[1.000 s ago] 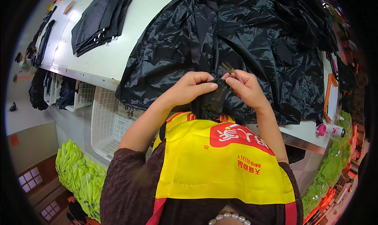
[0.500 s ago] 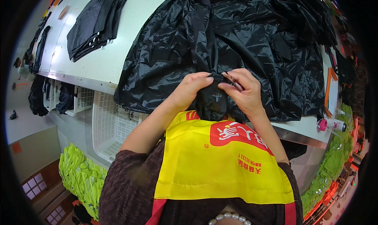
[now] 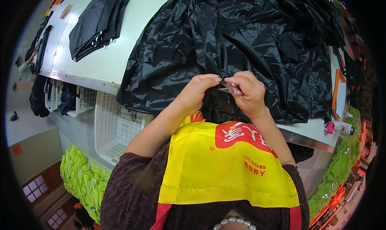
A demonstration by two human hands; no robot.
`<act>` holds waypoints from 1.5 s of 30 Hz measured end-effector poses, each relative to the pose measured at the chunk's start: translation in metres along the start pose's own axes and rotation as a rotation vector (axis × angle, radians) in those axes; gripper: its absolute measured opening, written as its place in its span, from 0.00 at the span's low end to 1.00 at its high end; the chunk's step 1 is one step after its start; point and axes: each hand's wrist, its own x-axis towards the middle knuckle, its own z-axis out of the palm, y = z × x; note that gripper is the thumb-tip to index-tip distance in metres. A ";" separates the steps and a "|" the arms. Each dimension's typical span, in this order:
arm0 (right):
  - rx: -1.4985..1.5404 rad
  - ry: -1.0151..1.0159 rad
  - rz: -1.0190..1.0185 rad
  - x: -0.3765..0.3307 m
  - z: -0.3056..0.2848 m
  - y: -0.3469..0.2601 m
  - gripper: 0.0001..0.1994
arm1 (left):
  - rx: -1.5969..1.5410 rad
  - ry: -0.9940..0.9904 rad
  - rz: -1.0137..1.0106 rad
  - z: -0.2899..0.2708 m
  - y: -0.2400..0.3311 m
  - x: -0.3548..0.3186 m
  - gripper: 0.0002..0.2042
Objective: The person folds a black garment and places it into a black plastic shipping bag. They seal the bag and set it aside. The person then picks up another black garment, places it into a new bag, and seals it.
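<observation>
A shiny black garment [image 3: 165, 53] lies spread and wrinkled over the table, its near part hanging toward my yellow apron [image 3: 225, 177]. My left hand [image 3: 194, 94] pinches a bit of its black fabric between thumb and fingers at the near middle. Close against those fingertips, my right hand [image 3: 251, 94] is closed on small metal thread snips [image 3: 227, 88]. The blades point left toward the pinched spot. Whether they touch the fabric or a thread is too small to tell.
On the white table [image 3: 60, 55] lies a stack of black fabric pieces [image 3: 94, 24]. White plastic crates [image 3: 105, 125] stand below the table's left edge. Heaps of yellow-green fabric lie at lower left [image 3: 82, 177] and right [image 3: 341, 153]. A pink-capped bottle [image 3: 343, 128] is at the right edge.
The snips, earlier tucked upright in my right hand, now point left at my left fingertips. My right hand has turned and closed more. The fabric below my hands has dropped lower.
</observation>
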 end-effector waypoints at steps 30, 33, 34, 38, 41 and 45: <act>0.417 -0.447 0.173 -0.014 -0.027 -0.043 0.07 | -0.001 0.162 -0.057 0.006 -0.003 0.003 0.07; 0.620 -0.726 0.164 -0.006 -0.045 -0.047 0.08 | -0.004 0.175 -0.075 0.008 -0.001 0.003 0.07; 0.649 -0.731 0.194 -0.004 -0.051 -0.047 0.08 | -0.019 0.174 -0.078 0.006 -0.001 0.003 0.07; 0.247 -0.349 0.245 -0.008 -0.059 -0.023 0.10 | -0.045 0.172 -0.085 0.008 0.000 0.004 0.07; -0.160 -0.273 0.144 -0.001 -0.058 -0.016 0.12 | -0.037 0.165 -0.092 0.011 0.002 0.003 0.07; -0.235 -0.277 0.074 -0.001 -0.050 -0.010 0.14 | -0.032 0.158 -0.099 0.009 0.002 0.003 0.08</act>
